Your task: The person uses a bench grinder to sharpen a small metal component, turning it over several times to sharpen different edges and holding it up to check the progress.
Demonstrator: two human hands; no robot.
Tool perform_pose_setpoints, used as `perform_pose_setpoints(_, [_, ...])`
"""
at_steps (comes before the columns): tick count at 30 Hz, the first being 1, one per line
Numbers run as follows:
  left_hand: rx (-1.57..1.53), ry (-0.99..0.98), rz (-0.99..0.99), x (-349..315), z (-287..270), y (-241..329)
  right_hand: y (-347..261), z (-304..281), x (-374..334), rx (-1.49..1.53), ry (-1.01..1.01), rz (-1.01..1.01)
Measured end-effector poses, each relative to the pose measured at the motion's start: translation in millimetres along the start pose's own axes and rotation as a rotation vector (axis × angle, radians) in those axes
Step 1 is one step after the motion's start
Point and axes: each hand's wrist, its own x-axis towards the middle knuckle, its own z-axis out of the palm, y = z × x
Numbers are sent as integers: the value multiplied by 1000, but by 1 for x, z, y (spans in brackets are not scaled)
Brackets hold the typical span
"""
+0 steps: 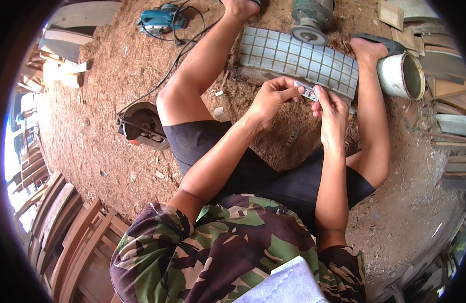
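Between both hands I hold a small flat, silvery-white piece (307, 91) with a touch of red on it; its exact kind is too small to tell. My left hand (276, 98) pinches its left end between thumb and fingers. At its right end, the thumb and fingers of my right hand (331, 111) are closed on it. The piece is held in the air above the near edge of a raised slab of pale blue tiles (298, 53), between my spread legs. Fingers cover both of its ends.
A green bench grinder (312, 20) stands past the slab. A white bucket (402, 77) lies tipped beside my right foot. Left are a teal power planer (162, 20) with a black cord and a circular saw (142, 123). Wood pieces (86, 252) line both sides of the shaving-covered ground.
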Motion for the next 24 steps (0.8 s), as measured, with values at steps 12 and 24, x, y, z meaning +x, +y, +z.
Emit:
perform_pose_setpoints(12, [-2, -33, 13, 1, 0, -3, 1, 6, -1, 27, 76, 18])
perform_pose_setpoints(24, [5, -42, 16, -1, 1, -1, 0, 9, -5, 63, 70, 37])
